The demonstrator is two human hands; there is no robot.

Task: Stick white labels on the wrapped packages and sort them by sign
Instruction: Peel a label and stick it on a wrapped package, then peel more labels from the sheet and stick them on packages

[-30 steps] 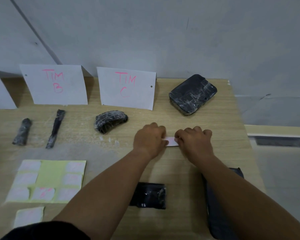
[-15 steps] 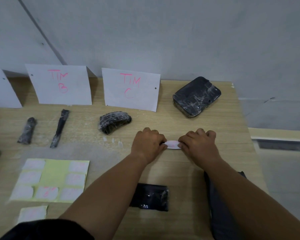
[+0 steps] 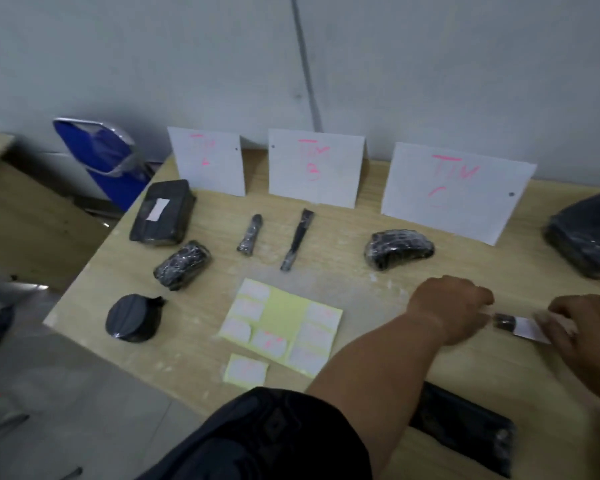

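My left hand (image 3: 452, 308) and my right hand (image 3: 584, 329) hold a small black wrapped package (image 3: 503, 322) between them, with a white label (image 3: 530, 330) on its right part. Three white signs stand at the back: the left sign (image 3: 207, 161), sign B (image 3: 316, 168) and sign C (image 3: 454, 192). A yellow label sheet (image 3: 284, 323) with several white labels lies left of my hands. Black packages lie before the signs: a labelled block (image 3: 163, 216), a lump (image 3: 182, 265), a round one (image 3: 132, 318), two thin sticks (image 3: 250, 233) (image 3: 297, 239) and a curved one (image 3: 399, 249).
A large black package (image 3: 586, 239) lies at the right edge. A flat black package (image 3: 465, 434) lies near the table's front edge under my left forearm. A loose label piece (image 3: 246, 370) sits below the sheet. A blue chair (image 3: 108, 157) stands beyond the table's left side.
The view has swung to the left, bringing the left sign, more packages and the blue chair into sight. My hands stay on the small package, whose dark end now shows.
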